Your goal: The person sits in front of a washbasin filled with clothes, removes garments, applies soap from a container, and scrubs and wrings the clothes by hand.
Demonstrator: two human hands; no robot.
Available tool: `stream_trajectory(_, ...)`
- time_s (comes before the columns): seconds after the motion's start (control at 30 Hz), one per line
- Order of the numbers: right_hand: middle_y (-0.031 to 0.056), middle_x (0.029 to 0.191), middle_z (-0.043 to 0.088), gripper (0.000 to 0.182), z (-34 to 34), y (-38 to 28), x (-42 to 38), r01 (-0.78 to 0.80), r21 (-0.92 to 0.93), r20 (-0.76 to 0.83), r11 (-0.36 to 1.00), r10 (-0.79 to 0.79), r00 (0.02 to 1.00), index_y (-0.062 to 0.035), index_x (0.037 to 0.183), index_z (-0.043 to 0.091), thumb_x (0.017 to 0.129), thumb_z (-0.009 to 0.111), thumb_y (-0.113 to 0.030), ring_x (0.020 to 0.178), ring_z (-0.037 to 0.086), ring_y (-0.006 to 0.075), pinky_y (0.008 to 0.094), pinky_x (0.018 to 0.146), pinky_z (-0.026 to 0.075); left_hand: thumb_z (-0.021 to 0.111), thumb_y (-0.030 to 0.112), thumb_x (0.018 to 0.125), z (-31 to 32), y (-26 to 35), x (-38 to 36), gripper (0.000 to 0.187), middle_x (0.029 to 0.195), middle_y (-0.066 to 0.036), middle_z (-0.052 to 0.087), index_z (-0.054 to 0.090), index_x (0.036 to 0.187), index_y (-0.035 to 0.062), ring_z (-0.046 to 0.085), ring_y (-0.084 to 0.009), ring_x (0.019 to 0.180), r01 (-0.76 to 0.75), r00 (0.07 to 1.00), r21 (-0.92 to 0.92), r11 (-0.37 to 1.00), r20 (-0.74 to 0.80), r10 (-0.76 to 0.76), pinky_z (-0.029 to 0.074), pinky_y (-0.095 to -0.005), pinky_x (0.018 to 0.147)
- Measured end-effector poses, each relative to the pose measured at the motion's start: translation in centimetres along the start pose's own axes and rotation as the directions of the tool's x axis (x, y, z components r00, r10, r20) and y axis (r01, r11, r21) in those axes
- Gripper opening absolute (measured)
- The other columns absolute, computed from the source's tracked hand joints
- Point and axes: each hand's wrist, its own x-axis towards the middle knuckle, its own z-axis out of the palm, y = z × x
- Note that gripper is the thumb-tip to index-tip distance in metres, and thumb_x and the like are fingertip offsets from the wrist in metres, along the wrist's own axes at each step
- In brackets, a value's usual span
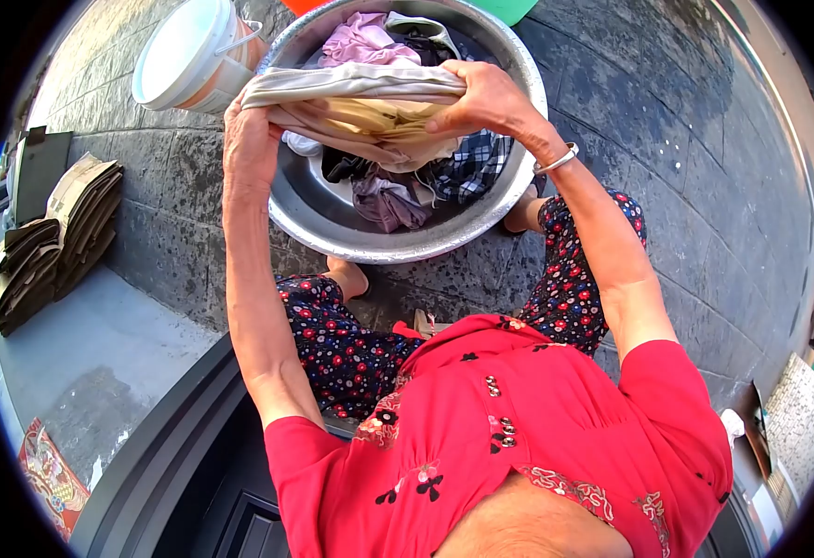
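A pale beige garment (379, 116) with a yellowish inside is stretched over a large metal basin (398, 249). My left hand (251, 139) is closed on its left end, and my right hand (483, 100), below which a bracelet circles the wrist, grips the right end. Under and around the held garment, the basin contains a pink cloth (367, 40), a dark checked cloth (470, 169), a mauve cloth (388, 203) and other dark and white pieces. The undersides of both hands are hidden.
Left of the basin stands a white bucket (184, 56) with a handle. Red and green containers show partly behind the basin. Flattened cardboard (63, 232) leans at the far left. Dark paving (649, 139) surrounds the basin, and my feet are close to its near rim.
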Motion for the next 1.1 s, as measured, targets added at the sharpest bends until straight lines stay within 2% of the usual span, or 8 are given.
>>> stream_trajectory(0.1,0.0169,0.078,0.065,0.027,1.6,0.7,-0.4,0.006,-0.348,0.114,0.937,0.036,0.993,-0.0109,0.085,0.067,0.069,0.065,-0.031,0.075,0.064,0.0329,0.039,0.067,0.05,0.048,0.007,0.09,-0.5,-0.2,0.1,0.02,0.092,-0.007,0.065,0.063,0.101,0.0004,0.06,-0.0135,0.085,-0.074,0.997,-0.036,0.997,0.0,0.074,0.048,-0.0263,0.076)
stream_trajectory(0.17,0.0164,0.074,0.063,0.017,1.6,2.1,0.0,0.062,-0.268,-0.184,0.961,-0.114,0.976,-0.0124,0.082,0.066,0.075,0.056,-0.024,0.072,0.063,0.0326,0.0389,0.063,0.05,0.049,0.007,0.089,-0.4,0.2,-0.4,0.019,0.09,-0.007,0.064,0.063,0.1,-0.0007,0.059,-0.0113,0.084,-0.077,0.997,-0.024,0.997,0.0,0.077,0.048,-0.0251,0.076)
stream_trajectory(0.23,0.0139,0.078,0.066,0.02,1.1,2.8,1.1,0.061,0.194,-0.281,0.979,-0.004,0.96,-0.011,0.09,0.067,0.083,0.048,-0.016,0.069,0.064,0.0283,0.034,0.063,0.051,0.054,0.009,0.087,0.1,1.1,-1.2,0.015,0.088,-0.005,0.063,0.063,0.096,0.0008,0.058,-0.0087,0.083,-0.074,0.997,0.302,0.951,0.004,0.076,0.046,-0.0232,0.075)
stream_trajectory(0.3,0.0038,0.1,0.065,0.022,0.5,2.3,0.9,-0.152,0.9,-0.007,0.409,0.363,0.932,-0.0028,0.106,0.062,0.09,0.048,-0.008,0.088,0.063,0.0141,0.0325,0.079,0.052,0.069,0.015,0.068,-0.8,0.9,-0.7,0.035,0.088,-0.006,0.062,0.059,0.099,0.0026,0.057,-0.0135,0.083,-0.15,0.978,0.713,0.685,0.21,-0.005,0.044,-0.027,0.077)
stream_trajectory(0.47,0.0081,0.11,0.062,0.024,1.8,1.9,1.4,-0.116,0.992,0.098,0.047,0.281,0.955,-0.0017,0.112,0.058,0.092,0.048,-0.01,0.096,0.061,0.0152,0.0309,0.085,0.051,0.072,0.023,0.068,0.2,-1.1,-1.2,0.042,0.09,-0.016,0.064,0.063,0.103,0.0025,0.062,-0.0272,0.085,-0.298,0.939,0.925,0.234,0.328,-0.099,0.045,-0.036,0.078)
stream_trajectory(0.63,0.0073,0.096,0.065,0.023,1.5,-0.2,0.9,-0.157,0.959,0.092,0.236,0.263,0.96,-0.0008,0.105,0.063,0.084,0.059,-0.009,0.082,0.062,0.0127,0.0266,0.076,0.051,0.067,0.014,0.081,-1.4,-0.6,0.3,0.02,0.081,0.0,0.064,0.067,0.097,0.0029,0.054,-0.0074,0.075,-0.144,0.989,0.51,0.848,0.089,0.115,0.043,-0.023,0.07)
stream_trajectory(0.8,0.0113,0.086,0.066,0.049,2.2,-0.3,0.6,-0.032,0.301,0.133,0.953,-0.009,0.991,-0.0015,0.105,0.063,0.064,0.074,-0.026,0.077,0.058,0.0115,0.0257,0.074,0.047,0.061,0.011,0.087,-0.5,-1.6,-0.8,0.025,0.094,-0.001,0.065,0.062,0.11,0.0015,0.056,-0.0065,0.082,-0.024,0.991,0.17,0.985,0.131,0.001,0.045,-0.0209,0.076)
stream_trajectory(1.1,0.0022,0.07,0.061,0.03,1.6,0.4,0.1,-0.238,0.34,0.436,0.91,0.071,0.897,-0.0012,0.084,0.064,0.058,0.066,-0.015,0.061,0.053,0.0109,0.0258,0.06,0.046,0.055,0.008,0.091,-0.1,-1.5,-1.2,0.023,0.099,-0.006,0.064,0.059,0.112,-0.0003,0.059,-0.0089,0.089,-0.056,0.987,0.101,0.993,0.158,0.039,0.048,-0.0224,0.081)
